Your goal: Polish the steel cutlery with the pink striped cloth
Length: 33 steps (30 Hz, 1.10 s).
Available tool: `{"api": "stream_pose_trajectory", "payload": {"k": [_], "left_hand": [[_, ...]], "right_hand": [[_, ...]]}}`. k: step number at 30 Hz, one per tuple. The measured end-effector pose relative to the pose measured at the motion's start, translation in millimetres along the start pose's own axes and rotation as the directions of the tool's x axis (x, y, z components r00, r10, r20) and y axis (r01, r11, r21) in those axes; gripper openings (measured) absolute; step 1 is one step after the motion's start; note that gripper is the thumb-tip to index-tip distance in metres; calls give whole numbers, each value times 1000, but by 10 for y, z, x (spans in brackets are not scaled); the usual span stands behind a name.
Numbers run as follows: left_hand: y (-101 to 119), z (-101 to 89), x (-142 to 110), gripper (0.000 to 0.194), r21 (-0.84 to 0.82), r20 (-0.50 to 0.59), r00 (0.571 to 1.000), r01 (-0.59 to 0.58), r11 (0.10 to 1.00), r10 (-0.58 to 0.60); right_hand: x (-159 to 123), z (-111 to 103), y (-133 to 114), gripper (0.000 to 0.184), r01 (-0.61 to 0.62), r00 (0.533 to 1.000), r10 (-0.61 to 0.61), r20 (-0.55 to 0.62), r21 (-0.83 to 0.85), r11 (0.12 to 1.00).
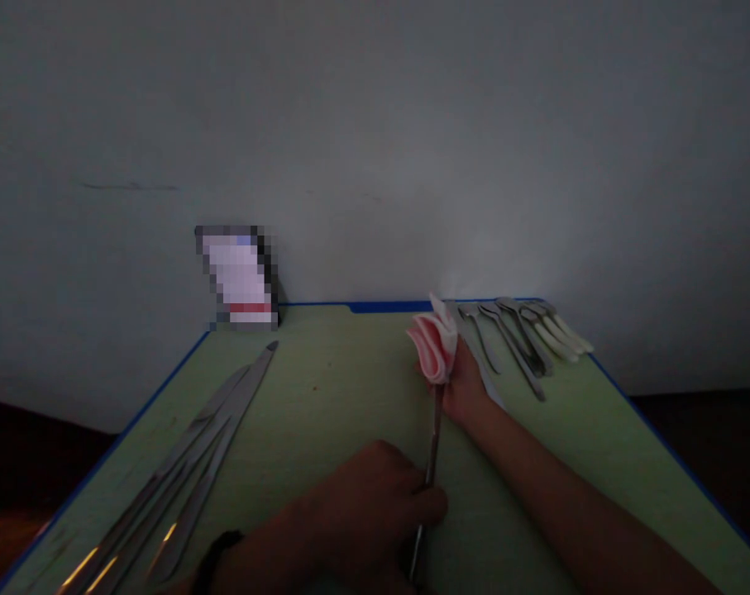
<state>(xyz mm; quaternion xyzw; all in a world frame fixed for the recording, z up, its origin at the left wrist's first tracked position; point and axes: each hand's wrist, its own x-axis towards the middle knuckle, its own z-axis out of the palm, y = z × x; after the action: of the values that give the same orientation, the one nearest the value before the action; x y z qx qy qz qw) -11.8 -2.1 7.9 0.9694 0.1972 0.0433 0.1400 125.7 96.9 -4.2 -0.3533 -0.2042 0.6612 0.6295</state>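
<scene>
My left hand, in the lower middle of the head view, is closed around the thin handle of a metal piece of cutlery held upright in the picture. Farther off, my right hand grips a folded pink and white cloth at the far end of that cutlery. The cloth covers this end, so its kind is hidden. Most of the right fingers are behind the cloth. Just beyond the right wrist, a flat pale grey piece lies partly hidden on the table.
Several long table knives lie bunched on the left of the pale green table. Several spoons and other cutlery lie in a row at the far right. A blurred-out phone-like screen leans against the wall behind the table.
</scene>
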Motion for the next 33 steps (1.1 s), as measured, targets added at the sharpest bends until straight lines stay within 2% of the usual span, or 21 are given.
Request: {"api": "stream_pose_trajectory", "payload": {"k": [3,6,8,11,13,17,19,23,25,29,33], "left_hand": [[-5,-30,0,48,-124,2,999,52,991,-52],[10,-60,15,53,-145,5,983,180,973,-181],[12,-58,24,54,-147,-11,964,262,954,-266],[-17,-24,30,43,-181,-67,937,327,928,-343],[-54,3,35,32,-217,-120,912,362,907,-393],[-136,15,52,15,-297,-219,851,408,863,-477],[-164,-2,51,13,-311,-233,851,393,865,-470],[-171,-46,34,24,-294,-220,914,272,916,-342],[-164,-57,31,22,-284,-225,926,236,929,-304],[-167,-48,34,13,-305,-222,919,252,918,-326],[-165,-43,27,11,-353,-239,903,263,898,-358]], "right_hand": [[29,-37,57,20,4,1000,-3,11,-61,998],[0,-67,98,30,40,997,-24,75,-232,972],[-46,-76,104,37,64,994,-28,104,-366,929],[-102,-80,101,45,130,985,-48,165,-531,837],[-110,-83,109,48,159,978,-51,203,-564,810],[-79,-107,157,48,137,973,-23,230,-491,860],[-71,-120,173,46,133,972,-23,232,-471,872],[-90,-120,162,44,111,973,-2,230,-461,881],[-99,-112,152,44,98,976,2,218,-448,888],[-97,-103,153,43,117,987,-45,157,-489,865],[-85,-96,137,42,154,979,-65,194,-491,858]]}}
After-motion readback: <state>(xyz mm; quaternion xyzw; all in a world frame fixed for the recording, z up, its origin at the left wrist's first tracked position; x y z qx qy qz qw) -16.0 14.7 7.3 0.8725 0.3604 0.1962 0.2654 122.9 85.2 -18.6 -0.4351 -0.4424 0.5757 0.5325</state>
